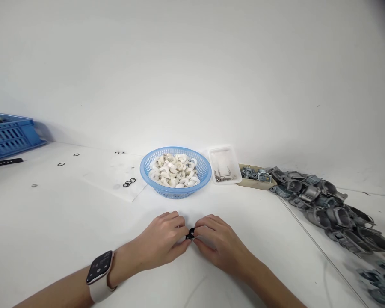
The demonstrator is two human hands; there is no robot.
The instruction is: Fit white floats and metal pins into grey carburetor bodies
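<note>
My left hand and my right hand meet low in the middle of the view, just above the white table. Between their pinched fingertips is a small black ring-shaped part, mostly covered by the fingers, so its full shape is hidden. Both hands are closed on it, one from each side. Beyond them stands a round blue basket heaped with white C-shaped plastic floats. Several loose black rubber rings lie left of the basket on a pale sheet.
Right of the basket are a clear plastic tray with thin metal pins and a cardboard box holding metal parts. Grey carburetor bodies are piled along the right. A blue crate stands far left. The white wall closes the back.
</note>
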